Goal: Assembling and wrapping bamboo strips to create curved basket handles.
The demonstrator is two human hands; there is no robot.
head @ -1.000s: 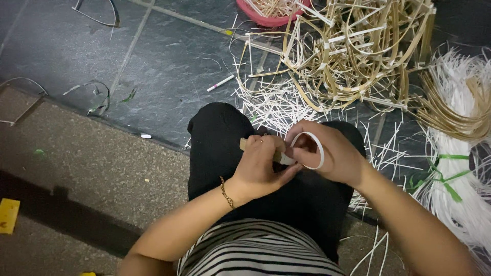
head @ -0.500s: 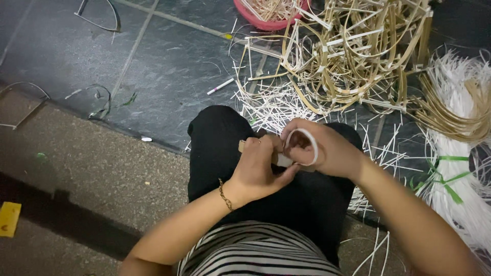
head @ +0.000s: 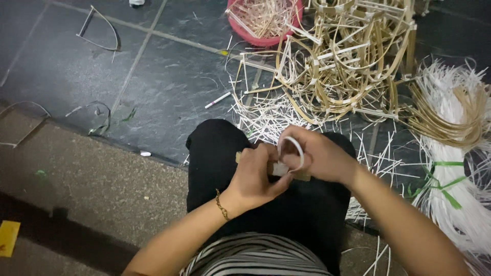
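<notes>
Left hand (head: 258,176) pinches a short tan strip (head: 279,169) — right hand (head: 317,156) grips a white tape roll (head: 292,152); pink basket (head: 266,38) beyond, yellow tag (head: 7,237) far left.

- Open dark tiled floor (head: 153,82) is left free across the upper left of the frame.
- The upper right is blocked by a tangled pile of bamboo frames (head: 348,66) and a pink basket (head: 266,25).
- The right edge is crowded by white strip bundles (head: 460,179).
</notes>
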